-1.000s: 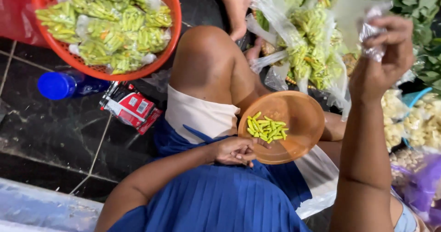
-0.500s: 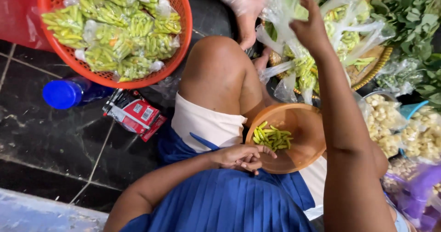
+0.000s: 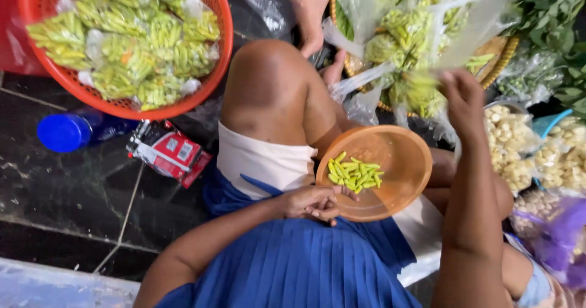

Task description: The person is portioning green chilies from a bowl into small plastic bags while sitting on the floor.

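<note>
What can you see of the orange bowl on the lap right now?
The orange bowl is round, shallow and smooth, plastic by the look. It sits slightly tilted on the person's lap, over white cloth and blue pleated fabric. A small heap of green buds lies at its left inner side. The left hand grips its lower left rim.

I sit on a dark, marbled stone floor point(image 3: 79, 186) with pale veins and thin grout lines crossing it at 8 o'clock. At 7 o'clock a lighter, shiny strip point(image 3: 55, 286) edges the floor. The light is bright and even, glinting off the stone.
</note>
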